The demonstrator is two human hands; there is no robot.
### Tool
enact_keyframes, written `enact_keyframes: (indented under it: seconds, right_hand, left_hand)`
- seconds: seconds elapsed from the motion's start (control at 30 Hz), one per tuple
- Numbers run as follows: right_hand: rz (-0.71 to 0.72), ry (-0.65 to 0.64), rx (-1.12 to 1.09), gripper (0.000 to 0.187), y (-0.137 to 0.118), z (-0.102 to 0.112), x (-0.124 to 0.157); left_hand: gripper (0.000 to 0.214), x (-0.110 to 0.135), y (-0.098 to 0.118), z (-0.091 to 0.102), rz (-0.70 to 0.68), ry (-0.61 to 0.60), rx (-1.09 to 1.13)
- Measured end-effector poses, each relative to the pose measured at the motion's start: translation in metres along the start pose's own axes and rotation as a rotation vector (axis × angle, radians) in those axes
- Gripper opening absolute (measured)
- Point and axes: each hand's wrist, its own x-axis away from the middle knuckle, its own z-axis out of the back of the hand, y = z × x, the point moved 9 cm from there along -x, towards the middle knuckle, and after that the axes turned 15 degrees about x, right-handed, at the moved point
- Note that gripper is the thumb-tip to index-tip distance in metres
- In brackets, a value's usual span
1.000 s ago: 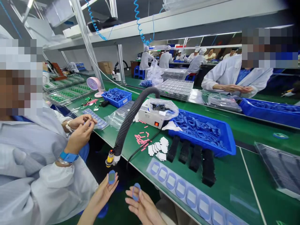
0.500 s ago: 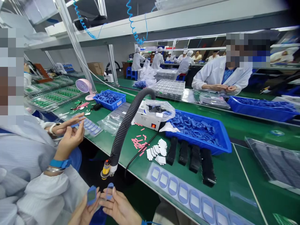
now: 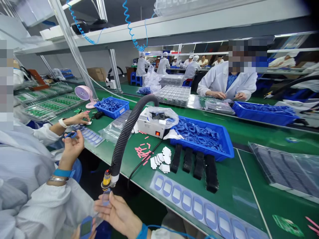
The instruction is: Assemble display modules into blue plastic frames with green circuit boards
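At the bottom of the frame, the right hand (image 3: 118, 215) pinches a pale blue frame (image 3: 106, 197) upright, and the left hand (image 3: 82, 233) clamps a blue rubber frame (image 3: 86, 228), just apart

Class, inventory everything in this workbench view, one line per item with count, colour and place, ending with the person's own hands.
Green bench mat: one, green, across the view.
Plastic tray: one, blue, mid-bench, heaped with blue frames.
Foam strips: four, black, before the tray.
Paper squares: small pile, white, left of the strips.
Paper slips: scattered, pink, left of the squares.
Corrugated hose: one, black, arching over the bench.
Box machine: one, white, right of the hose.
Desk fan: one, pink, far left.
Seated co-worker: one, white coat, left.
Left hand: bottom edge, holding a blue frame.
Right hand: blue wristband, holding a translucent frame.
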Motion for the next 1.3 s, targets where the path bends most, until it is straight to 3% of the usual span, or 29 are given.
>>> enact_keyframes:
  seconds: [0.07,0.1,0.13,0.17,0.23,0.3,0.37,0.47,0.57,0.67,0.77,0.9,1.0,1.17,1.3]
  right_hand:
    - [-0.037,0.051,0.020,0.065,0.013,0.012,0.014]
    - [-0.050,0.085,0.025,0.063,0.018,0.022,0.023]
    - [-0.060,0.116,0.026,0.062,0.022,0.032,0.034]
    - [-0.066,0.142,0.024,0.061,0.024,0.043,0.046]
    - [-0.059,0.177,0.008,0.061,0.019,0.062,0.073]
    - [-0.025,0.200,-0.017,0.062,0.003,0.074,0.103]
    - [0.026,0.218,-0.049,0.057,-0.021,0.079,0.137]
    - [0.132,0.210,-0.112,0.048,-0.069,0.071,0.186]
    - [0.191,0.164,-0.147,0.038,-0.111,0.053,0.225]
    - [0.224,0.210,-0.109,0.036,-0.136,0.044,0.251]
    - [0.271,0.282,-0.025,0.039,-0.146,0.046,0.268]
    - [0.310,0.434,0.077,0.042,-0.146,0.060,0.285]
    - [0.362,0.551,0.074,0.042,-0.149,0.072,0.299]
    - [0.390,0.545,0.154,0.042,-0.157,0.078,0.315]
    - [0.477,0.584,0.264,0.041,-0.169,0.097,0.328]
  left_hand:
    - [0.071,0.036,-0.029,0.024,0.093,-0.061,-0.041]
    - [0.087,0.058,-0.053,0.040,0.154,-0.103,-0.054]
    - [0.036,0.082,-0.082,0.058,0.251,-0.125,-0.047]
    - [0.020,0.106,-0.114,0.074,0.358,-0.163,-0.029]
    - [0.019,0.149,-0.173,0.094,0.553,-0.252,0.015]
    - [0.022,0.177,-0.209,0.098,0.668,-0.334,0.075]
    - [0.024,0.195,-0.221,0.092,0.724,-0.393,0.119]
    - [0.020,0.232,-0.208,0.072,0.845,-0.501,0.243]
    - [0.016,0.287,-0.172,0.052,1.027,-0.627,0.469]
    - [0.018,0.333,-0.134,0.037,1.102,-0.708,0.589]
    - [0.025,0.366,-0.117,0.026,1.166,-0.724,0.605]
    - [0.033,0.391,-0.110,0.013,1.219,-0.730,0.608]
    - [0.022,0.402,-0.106,0.006,1.244,-0.706,0.620]
    - [0.026,0.415,-0.106,0.004,1.307,-0.558,0.577]
    - [0.027,0.424,-0.107,0.002,1.336,-0.518,0.579]
